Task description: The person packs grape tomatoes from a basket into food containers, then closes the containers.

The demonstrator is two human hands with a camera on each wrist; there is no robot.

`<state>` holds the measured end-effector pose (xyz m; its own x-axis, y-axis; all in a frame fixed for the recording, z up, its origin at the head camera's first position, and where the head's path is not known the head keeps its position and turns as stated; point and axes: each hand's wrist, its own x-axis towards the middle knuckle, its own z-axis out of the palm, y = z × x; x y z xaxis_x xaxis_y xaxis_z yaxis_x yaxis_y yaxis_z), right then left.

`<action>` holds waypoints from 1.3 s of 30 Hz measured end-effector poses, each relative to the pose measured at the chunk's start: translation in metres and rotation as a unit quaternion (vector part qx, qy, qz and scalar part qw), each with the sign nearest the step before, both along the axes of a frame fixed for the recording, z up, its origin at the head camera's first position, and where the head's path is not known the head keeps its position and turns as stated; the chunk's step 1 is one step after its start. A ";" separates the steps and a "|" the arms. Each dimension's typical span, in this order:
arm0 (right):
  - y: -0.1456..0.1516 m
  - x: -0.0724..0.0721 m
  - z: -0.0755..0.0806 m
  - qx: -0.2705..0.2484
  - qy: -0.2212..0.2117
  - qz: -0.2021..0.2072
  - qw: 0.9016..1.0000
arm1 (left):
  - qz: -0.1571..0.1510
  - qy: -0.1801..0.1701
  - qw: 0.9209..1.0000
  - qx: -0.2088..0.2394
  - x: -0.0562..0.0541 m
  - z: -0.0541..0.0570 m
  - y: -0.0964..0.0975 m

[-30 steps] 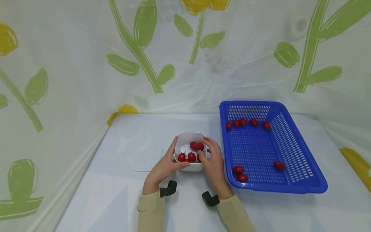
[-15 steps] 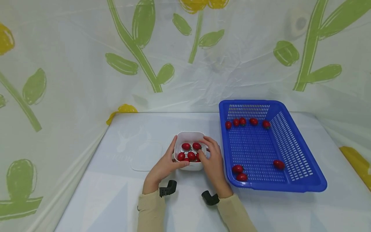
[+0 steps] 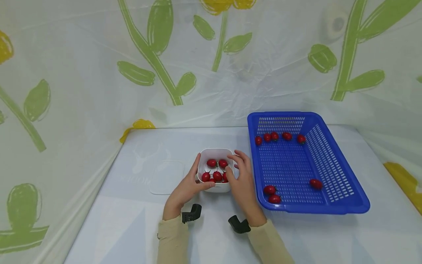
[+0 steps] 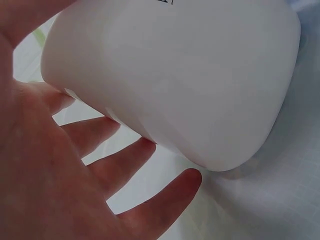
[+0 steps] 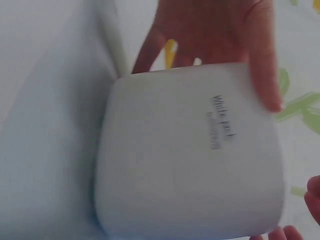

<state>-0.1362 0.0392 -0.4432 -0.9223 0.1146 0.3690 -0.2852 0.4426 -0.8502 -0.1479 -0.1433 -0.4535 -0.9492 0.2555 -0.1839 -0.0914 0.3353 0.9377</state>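
A small white plastic box stands on the table with several cherry tomatoes inside. My left hand grips its left side, thumb over the front rim and fingers along the outer wall. In the left wrist view, the fingertips lie against or close to the white wall. My right hand is at the box's right side, fingers spread and raised around the rim, holding nothing. In the right wrist view, its fingertips show apart from the box, mostly out of frame.
A blue perforated basket stands to the right, close to my right hand. Several cherry tomatoes lie along its far end, and a few nearer the front. A flat, see-through lid lies left of the box. A flower-printed sheet hangs behind.
One tomato at the back of the box has rolled left, leaving two side by side. My right fingers have lifted and spread away from the box. The left hand has kept its hold.
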 end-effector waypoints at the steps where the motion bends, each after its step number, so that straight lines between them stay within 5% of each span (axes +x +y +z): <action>1: 0.000 0.001 0.004 0.002 0.006 -0.001 1.000 | -0.001 -0.004 1.000 0.004 0.001 0.003 0.000; 8: 0.002 0.010 0.031 -0.018 0.031 0.027 0.999 | -0.026 -0.016 0.999 0.017 0.008 0.026 0.000; 15: 0.004 0.023 0.055 -0.007 0.026 0.091 0.996 | -0.011 -0.003 1.000 0.024 -0.003 -0.001 0.000; 25: 0.040 0.037 0.085 0.106 0.004 0.121 0.987 | -0.003 0.005 1.000 0.018 -0.003 -0.005 -0.003; 31: 0.070 0.039 0.092 0.184 -0.024 0.146 0.972 | -0.001 0.002 1.000 0.013 -0.003 -0.006 -0.004; 39: 0.115 0.032 0.105 0.267 -0.105 0.224 0.931 | -0.006 -0.003 1.000 0.015 -0.004 -0.004 -0.003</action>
<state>-0.1043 0.1540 -0.3384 -0.8916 -0.4476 0.0685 -0.3951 0.6950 -0.6007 -0.1515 -0.1463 -0.4576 -0.9449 0.2724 -0.1814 -0.0926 0.3089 0.9466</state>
